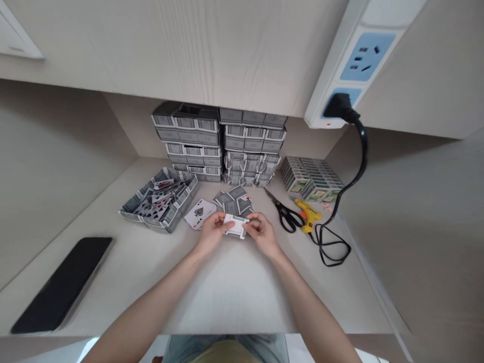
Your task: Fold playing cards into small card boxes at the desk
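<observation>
My left hand (212,231) and my right hand (263,234) are closed on opposite ends of a folded playing card (236,228), its white face up and grey patterned edges showing. Both thumbs press on its top. Just beyond my fingers lies a loose pile of playing cards (231,201), mostly grey backs up. A face-up stack with an ace of spades (199,214) sits beside my left hand. Farther left, a tray made of folded cards (170,222) holds many loose cards. Black-handled scissors (289,217) lie to the right of my right hand.
A yellow glue gun (310,214) lies right of the scissors, its black cord (333,262) coiled on the desk. Stacked card boxes (194,136) stand at the back, with card packs (312,179) at right. A black phone-like slab (62,282) lies left. A power strip (355,65) hangs above.
</observation>
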The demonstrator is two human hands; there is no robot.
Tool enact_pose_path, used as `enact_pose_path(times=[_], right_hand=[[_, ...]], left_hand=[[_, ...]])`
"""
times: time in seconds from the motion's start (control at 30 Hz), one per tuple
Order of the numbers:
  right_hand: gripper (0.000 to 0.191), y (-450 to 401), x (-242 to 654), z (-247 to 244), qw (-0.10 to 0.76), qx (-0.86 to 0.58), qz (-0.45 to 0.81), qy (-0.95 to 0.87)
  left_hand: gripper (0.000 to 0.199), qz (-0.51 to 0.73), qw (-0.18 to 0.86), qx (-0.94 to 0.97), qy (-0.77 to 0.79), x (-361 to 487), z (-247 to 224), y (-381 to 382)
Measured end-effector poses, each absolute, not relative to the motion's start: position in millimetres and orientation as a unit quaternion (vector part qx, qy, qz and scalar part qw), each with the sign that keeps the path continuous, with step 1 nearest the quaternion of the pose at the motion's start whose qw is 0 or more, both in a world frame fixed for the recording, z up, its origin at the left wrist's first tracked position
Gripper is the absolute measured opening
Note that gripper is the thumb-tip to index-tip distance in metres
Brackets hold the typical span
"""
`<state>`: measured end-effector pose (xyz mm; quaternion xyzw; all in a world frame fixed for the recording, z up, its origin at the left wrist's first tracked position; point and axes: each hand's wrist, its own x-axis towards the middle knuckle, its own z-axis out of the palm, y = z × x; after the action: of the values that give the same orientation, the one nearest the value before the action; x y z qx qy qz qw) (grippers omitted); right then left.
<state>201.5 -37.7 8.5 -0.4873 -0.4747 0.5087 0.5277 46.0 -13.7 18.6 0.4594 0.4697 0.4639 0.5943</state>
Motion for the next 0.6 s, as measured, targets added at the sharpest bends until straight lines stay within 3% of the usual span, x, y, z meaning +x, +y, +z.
enact_pose_path(times=[0.07, 0.17, 0.33, 0.6], right_hand=[[0.037, -39.3, 200.6, 7.6, 0.490, -0.486, 0.526, -0.497], [0.028, -42.6, 197.2, 5.7, 0.439, -0.491, 0.534, -0.530], [0.028, -47.9, 188.1, 4.9, 0.441, -0.508, 0.502, -0.544], [0.032, -50.5, 182.6, 7.0, 0.390, -0.479, 0.576, -0.535]], left_hand=[[0.033, 0.464, 0.596, 0.462, 0.464, 43.3, 20.1, -12.5], [0.028, 0.448, 0.579, 0.493, 0.470, 41.3, 21.7, -12.4], [0.015, 0.399, 0.541, 0.570, 0.473, 44.7, 20.5, -15.4], [0.016, 0.426, 0.437, 0.624, 0.489, 49.8, 19.2, -22.2]])
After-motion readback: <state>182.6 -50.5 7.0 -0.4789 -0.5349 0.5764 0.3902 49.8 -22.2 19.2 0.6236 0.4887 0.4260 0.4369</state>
